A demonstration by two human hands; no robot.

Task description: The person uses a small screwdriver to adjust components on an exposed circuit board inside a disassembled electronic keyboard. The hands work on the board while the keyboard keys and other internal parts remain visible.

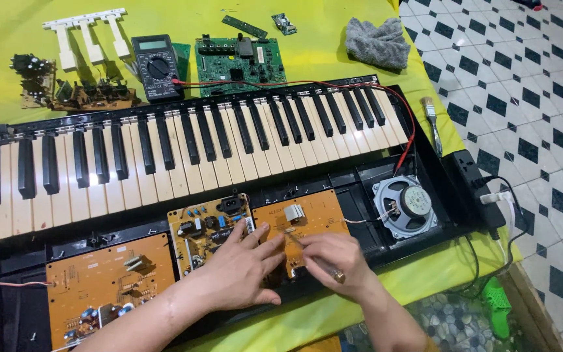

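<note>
I see a yellow cloth (333, 49) over the work surface, black-and-white tile floor (522, 85) to the right. Opened keyboard (184, 146) lies across it. My left hand (245, 270) is spread flat on the orange board (311, 218) below the keys; my right hand (330, 257) pinches a screwdriver (314, 257) over that board. Meter (156, 65), green board (239, 62), grey rag (378, 42) behind the keys. Speaker (404, 205) right of the orange board.

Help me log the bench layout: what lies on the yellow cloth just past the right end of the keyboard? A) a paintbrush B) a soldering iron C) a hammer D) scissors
A: a small paintbrush with a pale handle lies on the yellow cloth beside the keyboard's right end.
</note>
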